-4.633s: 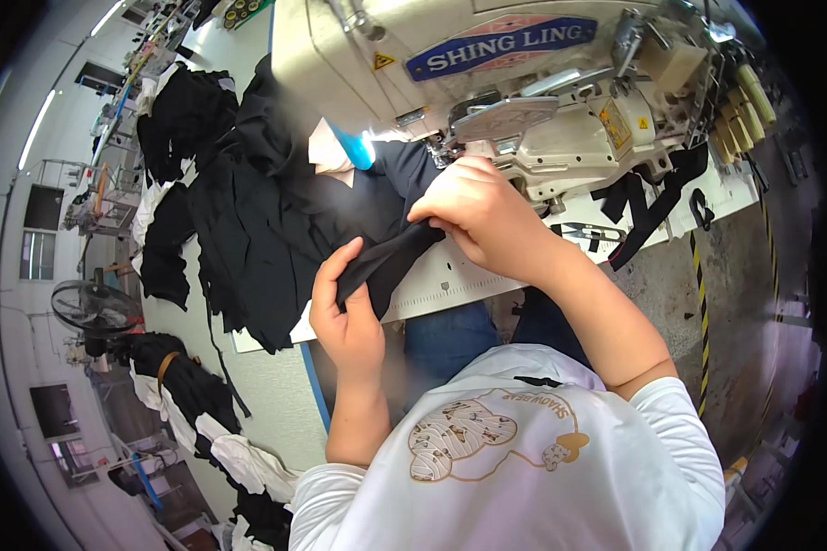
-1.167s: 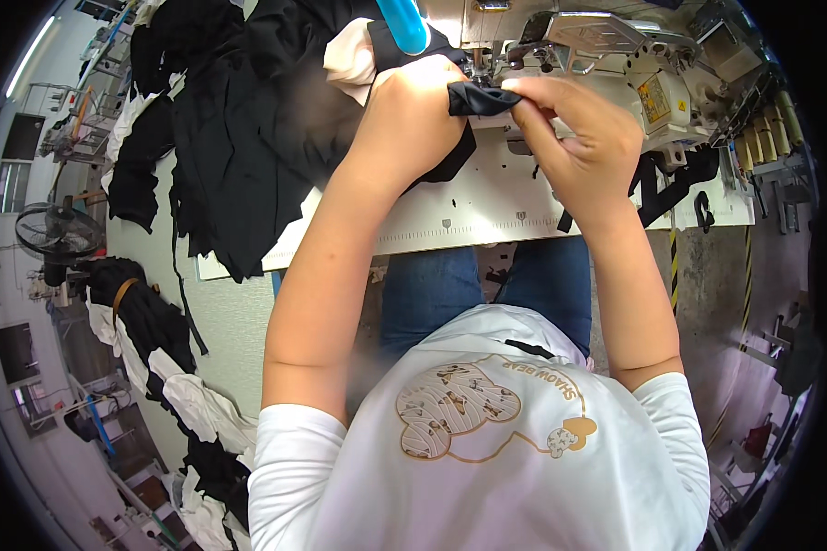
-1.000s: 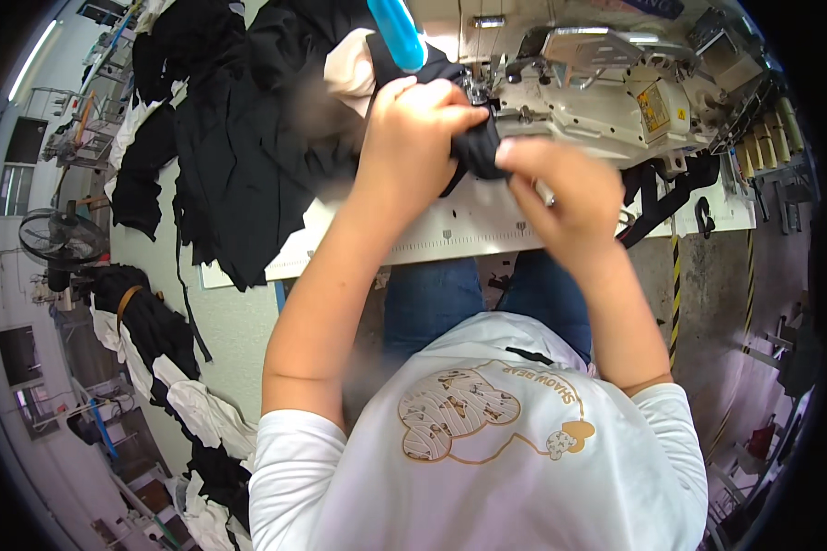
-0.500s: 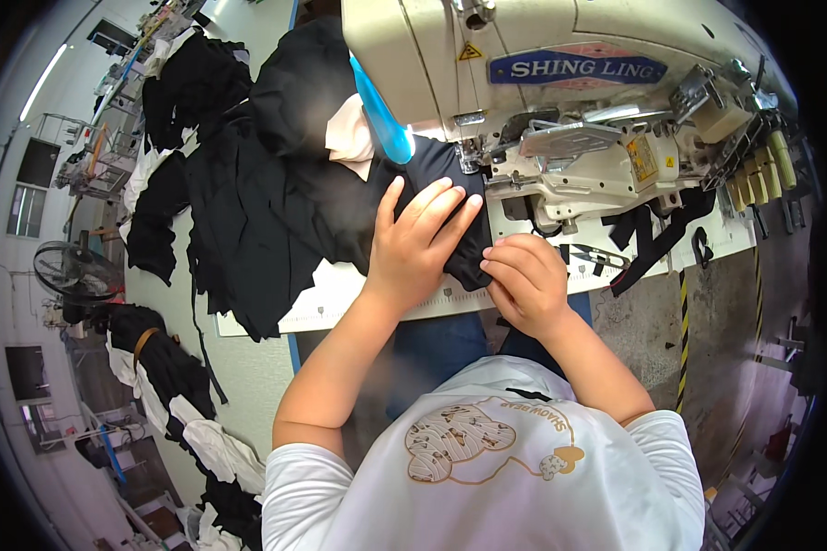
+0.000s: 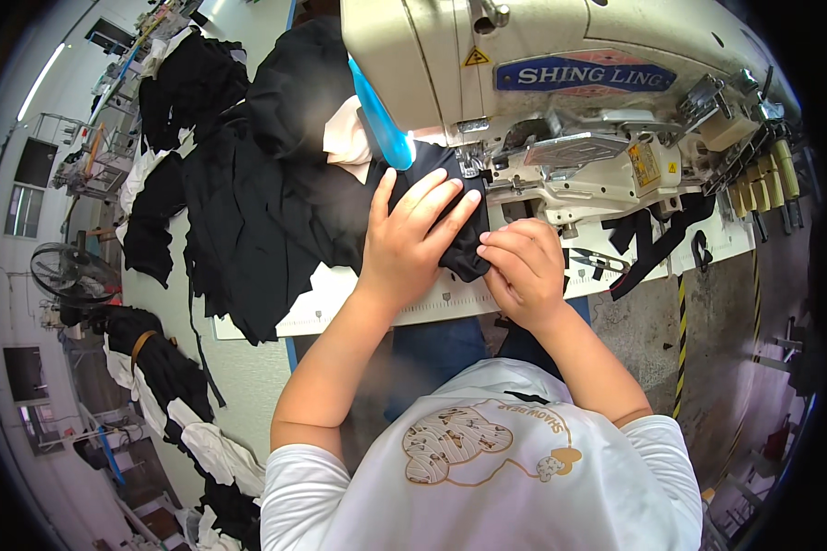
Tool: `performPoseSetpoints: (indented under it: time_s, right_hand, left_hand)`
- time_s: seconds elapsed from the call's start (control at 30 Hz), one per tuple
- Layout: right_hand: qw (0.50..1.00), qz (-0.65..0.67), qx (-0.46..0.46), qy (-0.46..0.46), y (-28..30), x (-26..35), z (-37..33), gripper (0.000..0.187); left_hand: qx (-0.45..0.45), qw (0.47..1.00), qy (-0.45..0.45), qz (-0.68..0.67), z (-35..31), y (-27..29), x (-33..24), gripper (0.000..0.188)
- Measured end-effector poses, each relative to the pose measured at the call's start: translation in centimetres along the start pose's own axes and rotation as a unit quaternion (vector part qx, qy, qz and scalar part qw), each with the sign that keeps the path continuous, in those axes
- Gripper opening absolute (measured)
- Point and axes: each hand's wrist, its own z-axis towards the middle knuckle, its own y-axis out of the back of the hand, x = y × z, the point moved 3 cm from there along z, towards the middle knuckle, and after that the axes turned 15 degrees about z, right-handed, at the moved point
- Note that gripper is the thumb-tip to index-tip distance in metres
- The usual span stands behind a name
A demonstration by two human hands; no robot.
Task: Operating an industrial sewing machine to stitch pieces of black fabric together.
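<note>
Black fabric [image 5: 462, 250] runs under the presser foot [image 5: 470, 162] of a cream industrial sewing machine [image 5: 413, 55]. My left hand [image 5: 406, 241] lies flat on it with fingers spread, the fingertips just short of the presser foot. At the fabric's right edge, my right hand [image 5: 529, 274] is closed, thumb and fingers pinching that edge close to the front of the machine bed. A bright blue curved piece [image 5: 382, 118] hangs beside the machine head, left of the needle area. The fabric under my left palm is hidden.
A large heap of black garments [image 5: 248, 202] spreads over the table at left, with a white piece [image 5: 345, 133] beside the machine. Thread snips [image 5: 600, 261] and black strips [image 5: 657, 243] lie right of my right hand. A fan [image 5: 69, 273] stands at far left.
The view has shifted slightly. Both hands keep nearly the same hold; the right hand and the fabric edge sit a little nearer the machine.
</note>
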Motion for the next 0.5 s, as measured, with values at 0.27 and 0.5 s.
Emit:
performPoseSetpoints:
  time_s: [0.27,0.5]
  right_hand:
    - [1.000,-0.014,-0.003,0.006,-0.1,-0.1,0.0,0.035]
    - [0.998,-0.053,-0.029,0.016,-0.5,-1.3,0.9,0.034]
  left_hand:
    - [-0.012,0.999,-0.012,0.033,-0.4,0.0,0.2,0.042]
    - [-0.057,0.997,-0.023,0.048,-0.3,0.0,0.3,0.033]
